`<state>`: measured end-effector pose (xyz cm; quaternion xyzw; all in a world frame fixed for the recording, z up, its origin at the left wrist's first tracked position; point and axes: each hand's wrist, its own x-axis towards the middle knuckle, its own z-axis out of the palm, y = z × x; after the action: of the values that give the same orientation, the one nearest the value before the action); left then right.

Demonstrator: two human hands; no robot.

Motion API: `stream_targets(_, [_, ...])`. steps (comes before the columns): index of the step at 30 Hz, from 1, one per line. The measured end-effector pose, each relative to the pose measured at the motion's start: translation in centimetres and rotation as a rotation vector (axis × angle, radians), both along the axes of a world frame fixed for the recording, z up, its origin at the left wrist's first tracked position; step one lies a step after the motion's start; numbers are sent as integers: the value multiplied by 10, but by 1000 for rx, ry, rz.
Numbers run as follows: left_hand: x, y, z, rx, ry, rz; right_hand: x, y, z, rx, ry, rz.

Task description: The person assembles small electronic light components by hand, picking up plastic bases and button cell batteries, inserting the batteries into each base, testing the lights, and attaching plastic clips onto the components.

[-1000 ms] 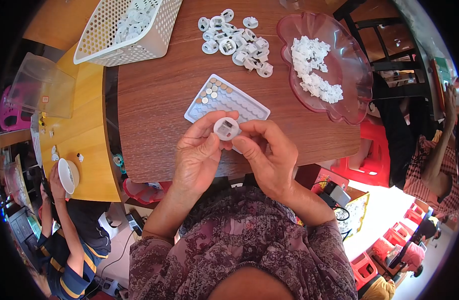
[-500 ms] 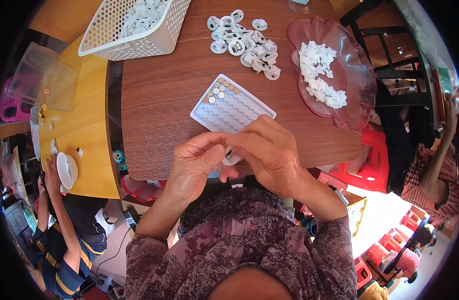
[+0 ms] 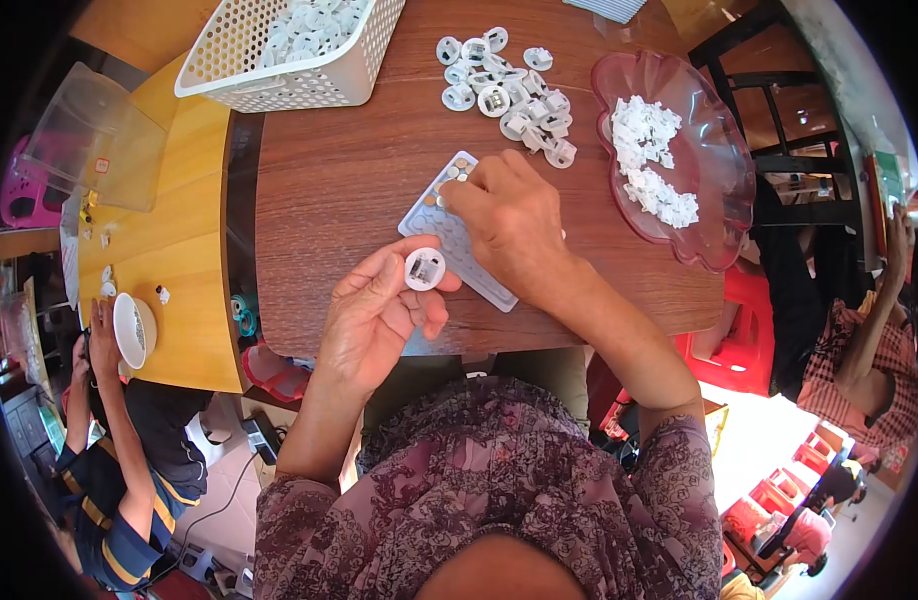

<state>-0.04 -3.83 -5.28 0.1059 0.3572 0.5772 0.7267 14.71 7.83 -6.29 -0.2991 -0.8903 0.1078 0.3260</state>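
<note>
My left hand (image 3: 364,315) grips a round white plastic housing (image 3: 425,270) between thumb and fingers, its hollow side with dark parts facing up. My right hand (image 3: 509,210) reaches over a pale ridged tray (image 3: 495,293), fingertips pinched down at its upper end. Several small coin-like discs, silver and tan, lie there beside the fingertips, among them a disc (image 3: 462,163). Whether a disc is between the right fingers is hidden. The right hand and forearm cover part of the tray.
Farther back lies a pile of round white housings (image 3: 494,100). To its left stands a white perforated basket (image 3: 309,92) of white parts; to the right, a pink scalloped dish (image 3: 724,225) holds small white pieces (image 3: 644,130). Another person's hands (image 3: 101,345) work near a white bowl (image 3: 147,325) at left.
My hands have parted. The right one has moved forward onto the tray, while the left keeps the housing, now in plain view. The tray now lies turned more lengthwise.
</note>
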Motion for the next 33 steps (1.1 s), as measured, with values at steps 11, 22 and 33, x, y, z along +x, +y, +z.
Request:
stream_targets(11, [-2,1,-9,-19,-94,21,-9,2,-9,88,-64,78])
stream_targets(22, [1,2,-11,-36,-91,26,-7,1,-10,-104,-18,30])
stream_targets(33, [0,0,-11,-34,-78,68,-17,1,-16,45,11,98])
